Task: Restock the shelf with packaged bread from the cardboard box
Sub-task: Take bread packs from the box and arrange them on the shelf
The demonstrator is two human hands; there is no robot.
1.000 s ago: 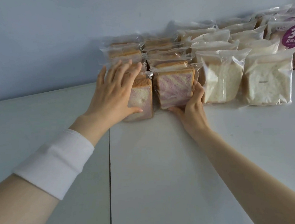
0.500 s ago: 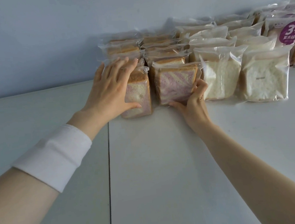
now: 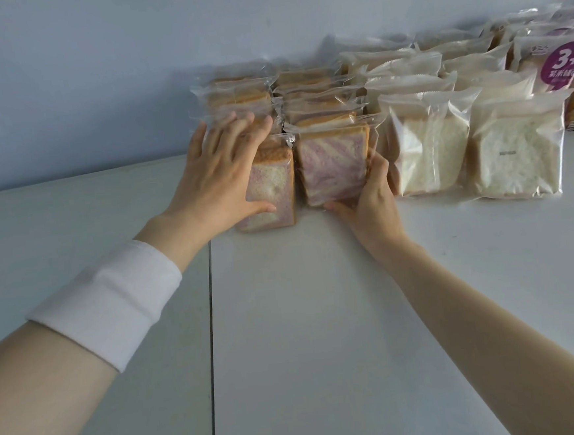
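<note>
Packaged bread stands in rows on the white shelf [image 3: 321, 317], pushed back toward the pale blue-grey wall [image 3: 96, 78]. At the front of the left rows are two clear packets of purple-and-white swirled slices: the left swirl packet [image 3: 271, 187] and the right swirl packet [image 3: 331, 165], upright and just beside each other. The left hand [image 3: 220, 178] lies flat against the face of the left swirl packet, fingers [image 3: 237, 132] spread wide and reaching over its top edge, thumb along its lower front; it presses rather than grips. The right hand [image 3: 370, 200] cups the lower right corner of the right swirl packet, thumb under the bottom edge and fingers curled round its right side, closed lightly on it. A white wristband [image 3: 110, 300] wraps the left forearm. Behind these two packets more brown-crusted packets [image 3: 315, 108] line up toward the wall. To the right stand rows of white bread packets [image 3: 431, 151], and at the far right edge a packet with a purple label [image 3: 563, 65] printed "3+". The shelf surface is plain white, with a dark seam [image 3: 210, 309] running front to back.
</note>
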